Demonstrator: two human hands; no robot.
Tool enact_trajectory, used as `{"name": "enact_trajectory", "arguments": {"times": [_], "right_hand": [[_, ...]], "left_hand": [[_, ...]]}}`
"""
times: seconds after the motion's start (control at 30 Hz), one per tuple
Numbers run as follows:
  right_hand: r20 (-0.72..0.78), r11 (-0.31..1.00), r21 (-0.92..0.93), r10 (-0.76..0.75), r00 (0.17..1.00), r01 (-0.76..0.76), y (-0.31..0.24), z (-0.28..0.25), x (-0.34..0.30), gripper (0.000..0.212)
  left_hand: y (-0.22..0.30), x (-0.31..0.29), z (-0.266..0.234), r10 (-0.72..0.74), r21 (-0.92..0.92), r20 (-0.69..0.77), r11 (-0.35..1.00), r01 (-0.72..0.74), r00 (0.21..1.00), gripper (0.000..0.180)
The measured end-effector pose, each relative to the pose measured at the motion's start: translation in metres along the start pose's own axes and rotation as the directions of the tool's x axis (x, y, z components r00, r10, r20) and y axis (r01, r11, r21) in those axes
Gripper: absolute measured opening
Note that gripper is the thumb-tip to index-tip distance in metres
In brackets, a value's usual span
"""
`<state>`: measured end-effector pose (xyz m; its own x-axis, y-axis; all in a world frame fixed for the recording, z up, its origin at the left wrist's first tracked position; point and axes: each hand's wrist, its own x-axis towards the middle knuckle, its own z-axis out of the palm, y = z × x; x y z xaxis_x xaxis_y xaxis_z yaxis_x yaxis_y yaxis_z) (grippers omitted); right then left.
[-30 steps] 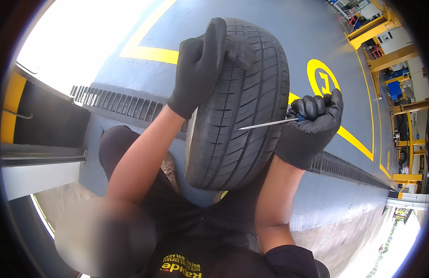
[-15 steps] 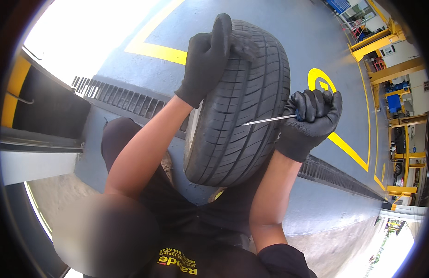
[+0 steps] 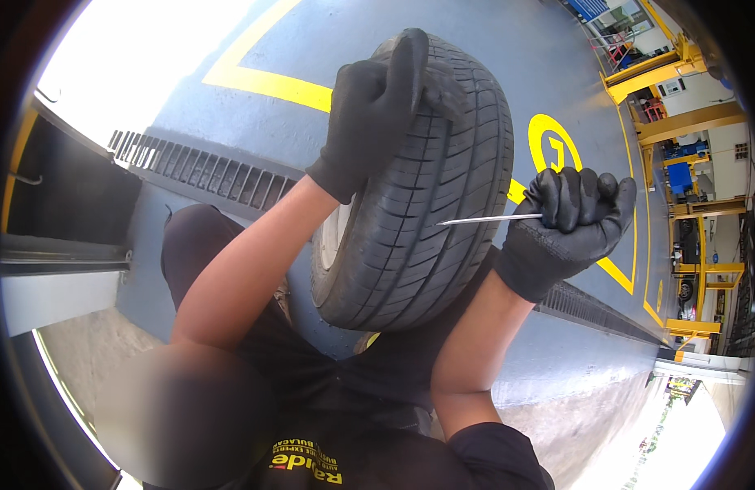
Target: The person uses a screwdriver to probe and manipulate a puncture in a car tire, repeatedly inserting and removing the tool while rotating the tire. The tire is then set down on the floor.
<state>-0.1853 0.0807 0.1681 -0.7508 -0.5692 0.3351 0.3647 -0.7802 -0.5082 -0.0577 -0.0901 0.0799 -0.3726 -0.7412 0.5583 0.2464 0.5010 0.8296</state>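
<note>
**Grooved tire (image 3: 418, 253) and a skinny metal tool (image 3: 492, 219)**

So the tire is stood roughly upright between the legs (image 3: 199, 241), right in front of the chest. Chunky dark rubber, rounded shoulders; the tread (image 3: 430, 175) is cut with long grooves and slanted slits, and a pale rim (image 3: 337, 233) is just visible on the left. The left hand (image 3: 373, 114) is laid over the top, thumb poking up; whether its other fingers are spread or together can't be told, too murky there. The tool is clamped in the right hand (image 3: 569, 220), fingers curled tight round the hidden handle end. Its shiny straight shaft is aimed across the tread, contact unclear. Both hands are covered in black gloves (image 3: 524, 263). Smooth blue-gray floor (image 3: 508, 49) is striped with yellow paint (image 3: 271, 86) and edged by a slatted grate (image 3: 222, 177).
</note>
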Motion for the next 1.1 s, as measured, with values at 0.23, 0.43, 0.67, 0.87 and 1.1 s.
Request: {"name": "enact_trajectory", "arguments": {"times": [0.23,0.43,0.67,0.87,1.1], "right_hand": [[0.014,0.982,-0.079,0.171,0.985,-0.169,0.027,0.016,0.0,0.03],[-0.146,0.989,-0.075,0.119,0.982,-0.131,0.032,0.024,-0.014,0.026],[-0.183,1.0,-0.026,-0.019,0.983,0.014,0.023,0.017,-0.014,0.03],[0.035,0.974,-0.188,-0.124,0.992,0.128,0.0,0.038,-0.027,0.037],[0.127,0.974,-0.157,-0.144,0.981,0.163,0.004,0.028,-0.022,0.036]], "left_hand": [[0.038,-0.012,-0.001,-0.104,0.042,0.047,0.994,0.102,0.994,0.059],[0.039,-0.017,0.001,-0.043,-0.163,-0.077,0.986,0.03,0.996,0.057],[0.01,-0.012,0.002,-0.015,-0.101,-0.145,0.995,0.0,0.989,0.059],[0.02,-0.005,-0.008,-0.1,0.033,-0.036,0.994,0.101,0.994,0.062],[0.013,0.0,-0.004,-0.059,0.043,-0.065,0.997,0.062,0.996,0.066]]}}
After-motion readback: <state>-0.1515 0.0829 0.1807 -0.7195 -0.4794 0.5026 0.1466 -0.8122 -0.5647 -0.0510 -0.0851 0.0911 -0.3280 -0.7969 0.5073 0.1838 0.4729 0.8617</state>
